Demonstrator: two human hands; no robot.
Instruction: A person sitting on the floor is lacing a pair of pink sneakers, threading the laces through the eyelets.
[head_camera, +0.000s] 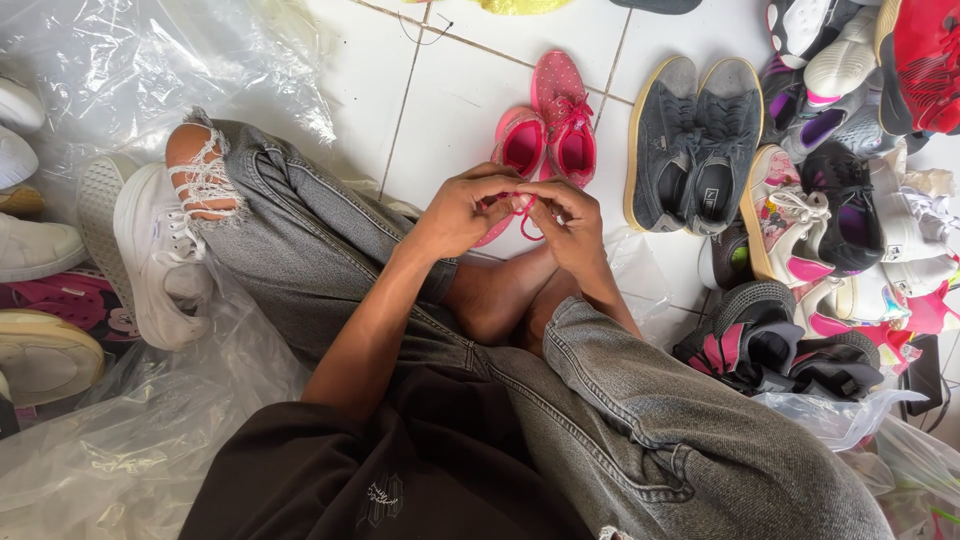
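White floor tiles (460, 110) carry a pair of pink sneakers (548, 135); left hand (462, 212) and right hand (565, 222) both pinch their pink laces (524, 210).

Both forearms reach from the lower middle of the frame up toward its centre. The left hand (462, 212) curls, knuckles up, fingertips pinched inward. The right hand (568, 222) faces it, fingers bent, the two hands touching at the fingertips.
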